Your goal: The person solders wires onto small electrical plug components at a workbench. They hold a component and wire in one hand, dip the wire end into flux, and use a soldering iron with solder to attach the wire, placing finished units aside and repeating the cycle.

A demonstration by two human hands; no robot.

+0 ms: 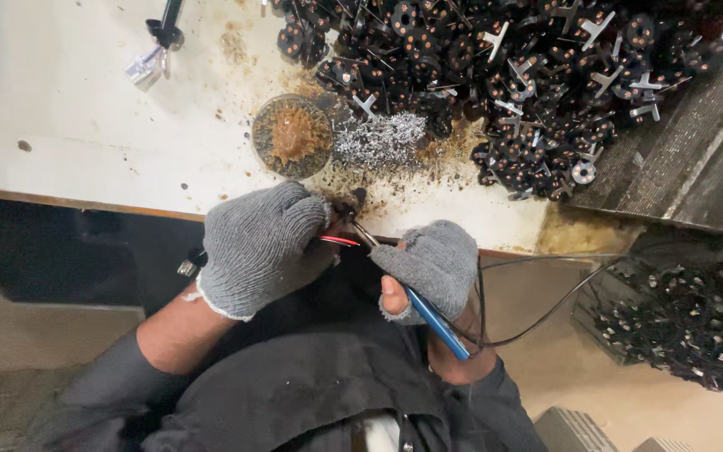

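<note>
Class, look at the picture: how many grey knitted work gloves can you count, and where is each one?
2. One glove is on the left hand, gripping small wires at the table edge; the other is on the right hand, holding a blue-handled soldering iron. None seems hidden.

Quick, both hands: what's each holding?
Left hand: closed on a small part with red wire.
Right hand: closed on blue-handled soldering iron.

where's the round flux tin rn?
Head view, centre-left on the white table: the round flux tin sits just above the left hand, beside the silvery solder scraps.
</note>
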